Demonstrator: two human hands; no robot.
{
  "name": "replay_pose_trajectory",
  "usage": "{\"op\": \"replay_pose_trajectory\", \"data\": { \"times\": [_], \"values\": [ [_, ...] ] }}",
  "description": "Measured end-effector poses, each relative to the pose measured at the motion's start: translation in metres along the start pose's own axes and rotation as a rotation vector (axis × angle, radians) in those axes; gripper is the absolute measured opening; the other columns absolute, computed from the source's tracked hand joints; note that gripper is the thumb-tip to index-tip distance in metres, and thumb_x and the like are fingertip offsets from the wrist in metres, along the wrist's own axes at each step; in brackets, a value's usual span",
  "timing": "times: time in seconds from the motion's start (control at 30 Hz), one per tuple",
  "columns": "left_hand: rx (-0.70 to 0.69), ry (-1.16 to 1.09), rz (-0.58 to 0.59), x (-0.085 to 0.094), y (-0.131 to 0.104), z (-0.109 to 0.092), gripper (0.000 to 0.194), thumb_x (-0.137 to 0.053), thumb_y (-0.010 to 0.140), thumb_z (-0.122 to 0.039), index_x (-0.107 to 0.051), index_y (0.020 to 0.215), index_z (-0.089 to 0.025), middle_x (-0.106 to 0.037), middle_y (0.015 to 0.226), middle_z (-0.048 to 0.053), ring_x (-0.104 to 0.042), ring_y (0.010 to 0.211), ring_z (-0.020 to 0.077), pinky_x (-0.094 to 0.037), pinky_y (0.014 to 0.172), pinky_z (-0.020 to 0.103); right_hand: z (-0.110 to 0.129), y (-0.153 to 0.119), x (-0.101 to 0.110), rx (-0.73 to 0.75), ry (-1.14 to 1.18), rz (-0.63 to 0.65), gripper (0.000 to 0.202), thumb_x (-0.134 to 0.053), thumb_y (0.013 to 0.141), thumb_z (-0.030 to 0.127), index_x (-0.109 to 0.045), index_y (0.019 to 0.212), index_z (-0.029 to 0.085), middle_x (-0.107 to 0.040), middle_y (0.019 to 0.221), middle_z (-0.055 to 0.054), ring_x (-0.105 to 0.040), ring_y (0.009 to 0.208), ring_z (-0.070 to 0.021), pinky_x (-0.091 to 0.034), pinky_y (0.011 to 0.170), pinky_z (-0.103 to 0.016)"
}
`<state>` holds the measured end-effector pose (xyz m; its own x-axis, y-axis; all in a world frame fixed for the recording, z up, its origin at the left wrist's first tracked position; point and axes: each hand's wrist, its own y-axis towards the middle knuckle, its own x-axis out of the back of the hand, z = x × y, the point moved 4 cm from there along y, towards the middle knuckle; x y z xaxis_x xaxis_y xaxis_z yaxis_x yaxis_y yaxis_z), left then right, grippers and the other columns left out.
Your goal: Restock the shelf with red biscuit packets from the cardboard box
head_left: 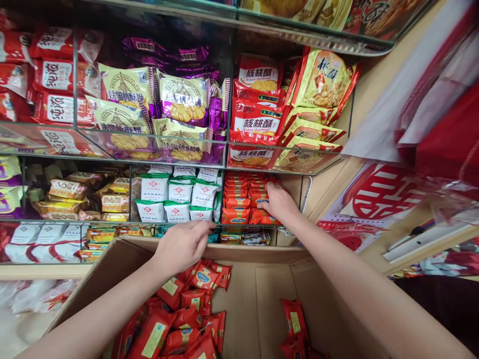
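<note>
Packets in red wrappers (pixel 185 319) lie loose in the near part of the cardboard box (pixel 275 294), most of them heaped at its left, with a smaller cluster (pixel 294 319) at its right; being loose, they could slide about if I knock a wall with a forearm. My left grip (pixel 184 247) is curled at the box's far rim, and I cannot tell whether it pinches anything; leaning my weight there could, I judge, bend the cardboard or tip the box. Beyond it, my right grip (pixel 279 202) rests on the orange-red packets (pixel 236 202) stacked in the lower compartment, thumb apart from the index finger, but other fingertips are hidden, so whether it is clamped on one I cannot tell. Drawing back carelessly could drag the front ones over the glass edge (pixel 262 226). A sideways swing could topple the neighbouring white-and-green packets (pixel 175 194), and lifting too high could bang my knuckles on the upper glass tray (pixel 288 170)
</note>
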<state>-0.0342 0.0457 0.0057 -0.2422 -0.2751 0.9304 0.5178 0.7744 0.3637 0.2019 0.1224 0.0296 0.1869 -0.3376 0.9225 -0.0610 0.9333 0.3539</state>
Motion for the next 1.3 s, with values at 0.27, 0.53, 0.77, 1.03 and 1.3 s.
{"op": "replay_pose_trajectory", "data": {
  "times": [0.27, 0.53, 0.77, 1.03, 1.3],
  "values": [
    [-0.005, 0.01, -0.014, 0.0, -0.001, 0.0, 0.031, -0.032, 0.084, -0.019, -0.058, 0.101, -0.02, -0.068, 0.09, 0.004, -0.064, 0.079, 0.0185, -0.048, 0.067, 0.026, -0.008, 0.004, -0.001, -0.004, 0.024, 0.02, 0.033, -0.068, 0.067, 0.017, -0.053, 0.096, 0.014, -0.053, 0.097, -0.011, -0.058, 0.084, -0.0216, -0.043, 0.072, -0.028],
    [-0.023, 0.037, 0.002, 0.001, -0.001, -0.002, 0.031, -0.03, 0.085, -0.018, -0.056, 0.101, -0.018, -0.068, 0.093, 0.004, -0.064, 0.08, 0.02, -0.048, 0.066, 0.029, -0.019, 0.001, 0.006, 0.037, 0.039, 0.005, 0.039, -0.067, 0.068, 0.015, -0.054, 0.105, 0.012, -0.054, 0.102, -0.012, -0.058, 0.082, -0.0187, -0.043, 0.077, -0.028],
    [-0.026, 0.058, -0.009, 0.002, -0.002, -0.003, 0.03, -0.03, 0.085, -0.017, -0.056, 0.101, -0.019, -0.068, 0.094, 0.004, -0.064, 0.081, 0.0194, -0.047, 0.065, 0.028, -0.017, 0.001, 0.004, 0.084, 0.023, -0.004, 0.02, -0.058, 0.077, 0.014, -0.061, 0.096, 0.011, -0.058, 0.095, -0.011, -0.057, 0.085, -0.019, -0.041, 0.08, -0.027],
    [-0.022, 0.065, -0.054, 0.001, -0.001, -0.002, 0.03, -0.031, 0.084, -0.017, -0.058, 0.098, -0.018, -0.069, 0.093, 0.003, -0.064, 0.08, 0.0197, -0.048, 0.065, 0.029, -0.018, 0.008, 0.003, 0.163, 0.024, 0.014, 0.024, -0.061, 0.072, 0.012, -0.062, 0.096, 0.01, -0.06, 0.092, -0.012, -0.057, 0.086, -0.0219, -0.042, 0.077, -0.028],
    [-0.033, 0.073, -0.035, 0.001, -0.002, -0.003, 0.03, -0.032, 0.084, -0.016, -0.058, 0.099, -0.019, -0.069, 0.09, 0.003, -0.065, 0.077, 0.0197, -0.047, 0.063, 0.029, 0.019, -0.045, 0.051, 0.239, 0.17, -0.208, 0.017, -0.046, 0.084, 0.021, -0.058, 0.093, 0.013, -0.053, 0.095, -0.011, -0.053, 0.085, -0.0191, -0.041, 0.078, -0.03]
  ]
}}
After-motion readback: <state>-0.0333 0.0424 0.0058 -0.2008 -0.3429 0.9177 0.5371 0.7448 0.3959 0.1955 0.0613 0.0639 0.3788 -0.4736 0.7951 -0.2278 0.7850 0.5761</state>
